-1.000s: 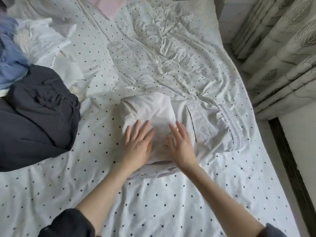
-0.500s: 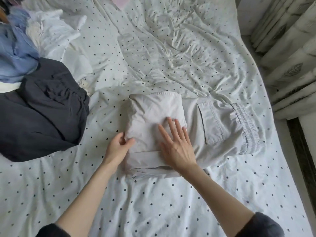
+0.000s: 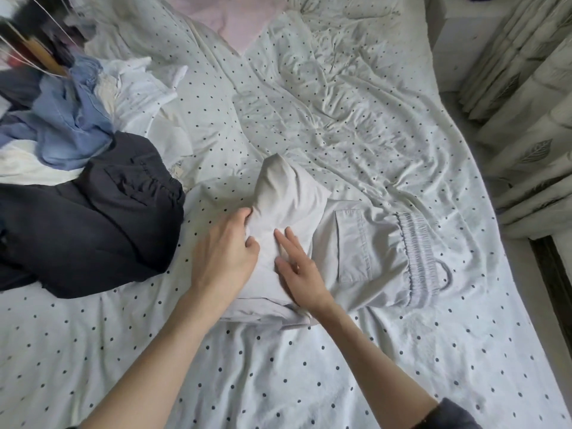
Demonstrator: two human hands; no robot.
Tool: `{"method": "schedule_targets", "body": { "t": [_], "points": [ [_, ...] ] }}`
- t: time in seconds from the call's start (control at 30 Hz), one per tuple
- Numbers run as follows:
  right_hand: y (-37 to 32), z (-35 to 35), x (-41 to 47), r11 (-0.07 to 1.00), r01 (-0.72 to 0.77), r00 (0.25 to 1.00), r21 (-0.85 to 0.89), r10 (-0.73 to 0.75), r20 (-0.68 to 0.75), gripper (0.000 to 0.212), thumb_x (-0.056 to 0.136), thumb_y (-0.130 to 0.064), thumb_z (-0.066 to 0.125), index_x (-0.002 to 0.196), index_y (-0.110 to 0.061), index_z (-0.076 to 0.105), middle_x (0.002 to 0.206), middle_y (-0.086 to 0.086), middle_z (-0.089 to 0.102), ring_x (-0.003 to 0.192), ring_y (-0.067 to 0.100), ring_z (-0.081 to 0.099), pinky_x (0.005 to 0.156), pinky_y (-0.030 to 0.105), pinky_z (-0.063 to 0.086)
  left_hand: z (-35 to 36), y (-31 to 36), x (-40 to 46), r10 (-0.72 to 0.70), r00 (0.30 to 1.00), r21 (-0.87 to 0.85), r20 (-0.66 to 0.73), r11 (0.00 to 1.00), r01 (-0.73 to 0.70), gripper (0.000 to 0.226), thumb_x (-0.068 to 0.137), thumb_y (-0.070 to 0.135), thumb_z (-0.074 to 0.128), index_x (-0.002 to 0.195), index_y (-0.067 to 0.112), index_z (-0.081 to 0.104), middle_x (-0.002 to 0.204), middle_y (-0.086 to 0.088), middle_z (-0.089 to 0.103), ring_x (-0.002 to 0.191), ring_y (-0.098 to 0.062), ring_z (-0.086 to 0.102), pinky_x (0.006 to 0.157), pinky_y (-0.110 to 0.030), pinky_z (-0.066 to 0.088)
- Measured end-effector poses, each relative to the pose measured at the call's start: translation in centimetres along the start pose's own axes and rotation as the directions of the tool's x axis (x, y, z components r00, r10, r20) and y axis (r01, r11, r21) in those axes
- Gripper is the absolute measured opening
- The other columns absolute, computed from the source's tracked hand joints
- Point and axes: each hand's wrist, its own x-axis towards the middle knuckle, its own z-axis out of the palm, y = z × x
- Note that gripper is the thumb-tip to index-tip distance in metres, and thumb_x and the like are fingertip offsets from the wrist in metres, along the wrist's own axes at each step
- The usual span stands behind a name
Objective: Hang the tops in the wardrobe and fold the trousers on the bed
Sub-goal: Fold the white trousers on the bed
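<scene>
left hand [image 3: 226, 252] fingers pinch the trousers [image 3: 356, 243] fold, raising it; right hand [image 3: 297, 267] fingers spread flat on the trousers, on the bed [image 3: 309, 366]

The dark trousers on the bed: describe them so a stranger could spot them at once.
Start at the polka-dot bed sheet and look to its left edge. There the dark trousers lie in a crumpled heap below a blue garment. They are the only near-black clothing, while the trousers under the hands are pale grey.
</scene>
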Motion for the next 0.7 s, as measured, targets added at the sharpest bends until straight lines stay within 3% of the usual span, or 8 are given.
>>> {"method": "schedule_targets", "body": {
  "t": [0.13, 0.23, 0.33, 0.4, 0.5, 0.57, 0.6, 0.7],
  "points": [
    [0.2, -5.3, -1.4, 0.878, -0.21, 0.969, 0.429, 0.245, -0.027, 0.023, 0.1, -0.029, 0.041, 0.111, -0.03, 0.061, 0.134, -0.008, 0.054, 0.117, 0.0, 0.053, 0.097, 0.027, 0.046, 1.2, 5.9, -1.4, 0.173, 0.984, 0.041, 0.047, 0.984, -0.175, 0.043, 0.09, 0.027, 0.051, 0.132, 0.021, 0.044, 0.121, -0.003, 0.054, 0.104, -0.027, 0.058, 0.074, -0.035, 0.042],
    [1.3, -10.1, -2.7, 0.785, -0.221, 0.935, 0.578, 0.34, -0.103, 0.047, 0.101, -0.044, 0.026, 0.104, -0.016, 0.063, 0.092, -0.003, 0.071, 0.075, 0.005, 0.064, 0.061, 0.02, 0.049, 4.7, 9.9, -2.8, 0.284, 0.953, -0.174, 0.109, 0.949, -0.263, 0.037, 0.09, 0.034, 0.052, 0.126, 0.022, 0.05, 0.109, -0.002, 0.053, 0.101, -0.025, 0.055, 0.076, -0.034, 0.04],
    [2.3, -14.7, -3.8, 0.754, -0.209, 0.881, 0.623, 0.421, -0.214, 0.053, 0.101, -0.044, 0.028, 0.098, -0.006, 0.066, 0.091, 0.006, 0.072, 0.083, 0.017, 0.067, 0.073, 0.025, 0.05, 9.0, 12.1, -3.4, 0.454, 0.836, -0.262, 0.308, 0.885, -0.384, 0.041, 0.097, 0.032, 0.044, 0.135, 0.018, 0.046, 0.122, -0.005, 0.051, 0.118, -0.023, 0.046, 0.097, -0.031, 0.034],
    [2.9, -16.4, -4.4, 0.834, -0.227, 0.851, 0.502, 0.421, -0.315, 0.041, 0.1, -0.035, 0.04, 0.097, -0.003, 0.065, 0.093, 0.007, 0.07, 0.088, 0.018, 0.065, 0.082, 0.03, 0.048, 11.5, 11.5, -3.6, 0.559, 0.733, -0.123, 0.388, 0.819, -0.56, 0.046, 0.099, 0.033, 0.037, 0.143, 0.02, 0.036, 0.142, 0.0, 0.04, 0.134, -0.019, 0.029, 0.11, -0.034, 0.022],
    [3.6, -17.1, -4.3, 0.951, -0.21, 0.845, 0.227, 0.294, -0.448, 0.013, 0.091, -0.016, 0.058, 0.103, -0.014, 0.061, 0.088, -0.004, 0.06, 0.078, 0.005, 0.058, 0.072, 0.021, 0.045, 13.8, 9.6, -3.8, 0.585, 0.682, -0.063, 0.438, 0.777, -0.626, 0.052, 0.1, 0.035, 0.034, 0.149, 0.027, 0.019, 0.158, 0.009, 0.005, 0.145, -0.019, -0.008, 0.114, -0.052, 0.001],
    [3.7, -17.0, -4.0, 0.973, -0.227, 0.832, 0.048, 0.219, -0.509, 0.04, 0.089, -0.01, 0.058, 0.128, -0.017, 0.051, 0.114, -0.004, 0.058, 0.096, 0.002, 0.06, 0.084, 0.02, 0.047, 14.9, 8.7, -3.6, 0.571, 0.678, -0.029, 0.464, 0.774, -0.632, 0.057, 0.099, 0.04, 0.033, 0.15, 0.031, 0.008, 0.156, 0.009, -0.019, 0.14, -0.021, -0.027, 0.113, -0.054, -0.006],
    [3.7, -16.8, -3.7, 0.965, -0.238, 0.816, -0.114, 0.135, -0.562, 0.049, 0.09, -0.007, 0.056, 0.136, -0.013, 0.044, 0.13, 0.002, 0.052, 0.113, 0.012, 0.055, 0.097, 0.027, 0.043, 15.3, 8.3, -3.3, 0.562, 0.679, 0.002, 0.473, 0.77, -0.638, 0.059, 0.099, 0.042, 0.031, 0.15, 0.032, 0.005, 0.153, 0.007, -0.026, 0.136, -0.021, -0.034, 0.112, -0.053, -0.009],
    [4.1, -14.8, -3.3, 0.82, -0.166, 0.782, -0.548, -0.229, -0.58, 0.049, 0.088, -0.007, 0.046, 0.137, -0.002, 0.044, 0.144, 0.021, 0.039, 0.133, 0.036, 0.038, 0.111, 0.041, 0.03, 16.4, 7.5, -2.9, 0.555, 0.668, 0.032, 0.496, 0.757, -0.652, 0.058, 0.099, 0.044, 0.027, 0.15, 0.031, 0.002, 0.155, 0.005, -0.022, 0.129, -0.018, -0.041, 0.113, -0.047, -0.013]
  ]
}}
